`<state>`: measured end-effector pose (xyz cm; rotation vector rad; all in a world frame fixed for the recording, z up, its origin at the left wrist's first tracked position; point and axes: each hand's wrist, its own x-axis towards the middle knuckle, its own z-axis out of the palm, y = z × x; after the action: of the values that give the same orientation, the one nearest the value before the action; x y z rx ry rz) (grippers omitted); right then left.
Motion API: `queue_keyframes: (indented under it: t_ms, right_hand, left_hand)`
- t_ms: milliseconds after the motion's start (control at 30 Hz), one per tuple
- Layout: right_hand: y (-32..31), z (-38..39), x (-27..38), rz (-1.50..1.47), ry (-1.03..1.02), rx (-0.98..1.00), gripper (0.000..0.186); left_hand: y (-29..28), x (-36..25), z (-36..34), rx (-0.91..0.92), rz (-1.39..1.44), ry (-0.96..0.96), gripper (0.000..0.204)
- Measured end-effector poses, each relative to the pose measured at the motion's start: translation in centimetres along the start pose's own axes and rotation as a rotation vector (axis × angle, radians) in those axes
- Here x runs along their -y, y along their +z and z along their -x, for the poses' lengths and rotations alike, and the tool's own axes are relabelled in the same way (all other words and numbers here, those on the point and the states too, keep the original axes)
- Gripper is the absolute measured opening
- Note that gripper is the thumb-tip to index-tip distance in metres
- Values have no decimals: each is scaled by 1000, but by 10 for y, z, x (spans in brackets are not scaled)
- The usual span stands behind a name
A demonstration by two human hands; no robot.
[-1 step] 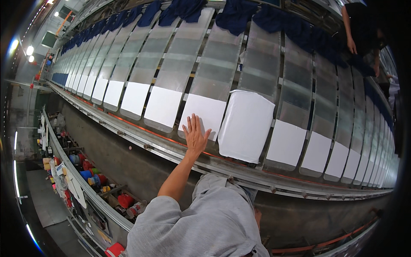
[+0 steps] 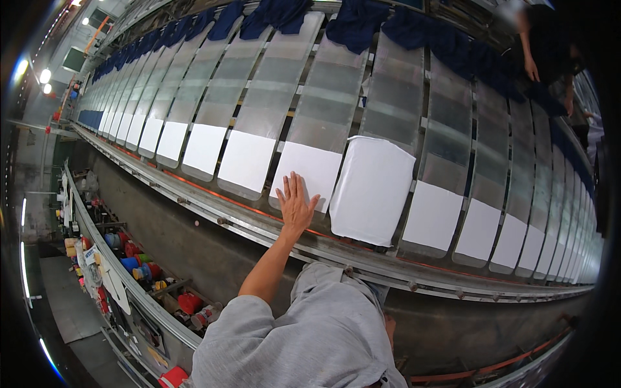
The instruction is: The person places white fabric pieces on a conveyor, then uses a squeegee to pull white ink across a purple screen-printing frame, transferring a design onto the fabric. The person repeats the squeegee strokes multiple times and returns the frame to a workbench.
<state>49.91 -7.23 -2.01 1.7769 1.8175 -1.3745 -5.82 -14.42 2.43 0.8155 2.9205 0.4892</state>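
Observation:
My left hand (image 2: 296, 205) lies palm down with its fingers stretched out, over the lower part of a flat white sheet (image 2: 309, 165). That sheet covers the near end of a long grey board (image 2: 323, 97). Just right of the hand, a white cloth piece (image 2: 372, 191) with rounded, slightly puckered edges is fitted over the end of the neighbouring board. Only a bit of my right hand or forearm (image 2: 390, 326) shows beside my grey shirt; its fingers are hidden.
More boards with white sheets (image 2: 432, 216) run off to both sides. Dark blue cloth (image 2: 352, 24) hangs over their far ends. A metal rail (image 2: 259, 236) runs along the near side. At lower left a shelf holds red and blue containers (image 2: 189, 302). Another person's arm (image 2: 530, 61) shows at far right.

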Motion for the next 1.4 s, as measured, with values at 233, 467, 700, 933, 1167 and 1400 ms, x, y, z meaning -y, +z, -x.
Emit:
queue_keyframes:
  t_ms: [233,467,700,933,1167,1400]
  right_hand:
    - [5,-5,0,-146,74,-118,52]
    - [0,-14,10,-76,-61,-93,55]
    - [-15,-17,41,-73,6,-23,53]
    - [-28,-2,61,-139,156,-30,46]
    - [-39,18,41,-200,277,-123,44]
    - [-54,33,-8,-266,147,-154,42]
  left_hand:
    - [2,-1,-2,25,-38,-32,84]
    - [-2,-3,-5,27,-122,-41,82]
    - [-5,-2,-8,19,-69,-68,78]
    - [-2,-2,-16,104,-88,-138,75]
    - [25,-127,2,113,111,250,83]
    - [70,-290,63,387,214,833,84]
